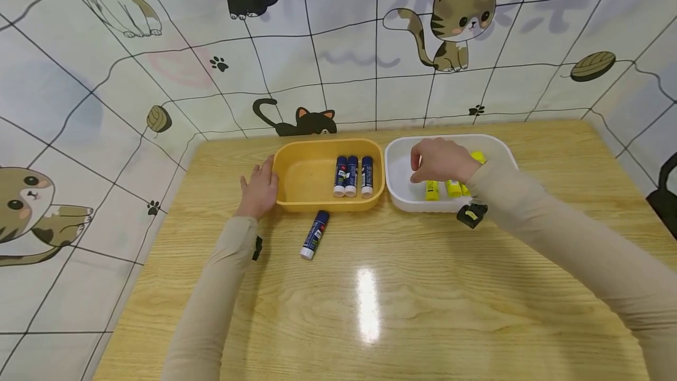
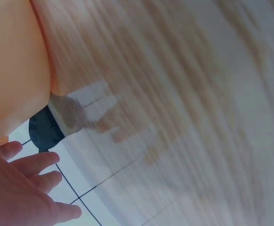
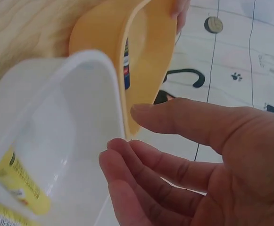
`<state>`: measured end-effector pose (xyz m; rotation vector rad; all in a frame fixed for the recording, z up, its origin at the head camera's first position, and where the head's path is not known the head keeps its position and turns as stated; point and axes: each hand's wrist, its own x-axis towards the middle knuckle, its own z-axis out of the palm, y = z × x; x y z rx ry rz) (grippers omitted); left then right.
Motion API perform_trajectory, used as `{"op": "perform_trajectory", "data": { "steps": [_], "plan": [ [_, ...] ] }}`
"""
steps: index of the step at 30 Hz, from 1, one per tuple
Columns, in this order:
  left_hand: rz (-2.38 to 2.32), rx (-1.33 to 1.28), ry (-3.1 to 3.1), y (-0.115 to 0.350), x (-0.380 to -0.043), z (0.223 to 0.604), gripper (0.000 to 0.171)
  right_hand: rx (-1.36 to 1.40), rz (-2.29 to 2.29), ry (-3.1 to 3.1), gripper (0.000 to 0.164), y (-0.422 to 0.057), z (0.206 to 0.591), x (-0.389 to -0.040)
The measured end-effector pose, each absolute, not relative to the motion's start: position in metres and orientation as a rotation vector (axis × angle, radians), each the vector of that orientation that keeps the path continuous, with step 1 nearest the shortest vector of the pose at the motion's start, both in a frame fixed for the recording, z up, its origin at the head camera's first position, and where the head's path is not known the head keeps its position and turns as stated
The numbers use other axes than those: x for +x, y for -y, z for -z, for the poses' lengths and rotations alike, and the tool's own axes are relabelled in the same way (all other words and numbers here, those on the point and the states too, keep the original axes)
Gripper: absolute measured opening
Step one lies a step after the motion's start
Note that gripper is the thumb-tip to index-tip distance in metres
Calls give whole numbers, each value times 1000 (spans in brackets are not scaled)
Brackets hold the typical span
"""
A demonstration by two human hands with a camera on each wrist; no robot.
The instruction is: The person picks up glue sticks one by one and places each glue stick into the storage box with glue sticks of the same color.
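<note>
My left hand [image 1: 258, 188] rests with extended fingers against the left end of the yellow-orange bin [image 1: 298, 207]; its fingers [image 2: 42, 161] show beside the bin wall in the left wrist view. Three blue glue sticks [image 1: 351, 176] with white ends lie side by side in the right half of that bin. Over the white bin [image 1: 418, 205] is my right hand [image 1: 441, 160], its thumb and fingers loosely bent with a gap between them and nothing held. Several yellow glue sticks [image 1: 432, 189] lie in the white bin, partly hidden by the right hand and sleeve.
Another blue glue stick [image 1: 314, 235] lies slantwise on the wooden table [image 1: 423, 298], just in front of the yellow-orange bin. The two bins stand side by side near the back edge. Behind them rises a wall covering [image 1: 349, 57] printed with cats and grid lines.
</note>
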<state>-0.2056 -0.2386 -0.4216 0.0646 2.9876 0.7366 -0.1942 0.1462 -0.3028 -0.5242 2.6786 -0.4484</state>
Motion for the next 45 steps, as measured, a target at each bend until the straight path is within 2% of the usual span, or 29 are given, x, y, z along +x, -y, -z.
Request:
{"op": "perform_trajectory", "data": {
  "steps": [16,22,35,45],
  "plan": [
    [-746,64,-2972,237,-204,419,51,-677,548,-2612,16,-109,306,-169],
    [-731,51,-2967,236,-203,418,51,-711,610,-2567,20,-98,311,-158],
    [-713,50,-2981,237,-206,417,51,-778,617,-2528,20,-81,316,-149],
    [-709,33,-2970,237,-207,419,52,-1018,707,-2385,18,-58,332,-148]
  ]
}}
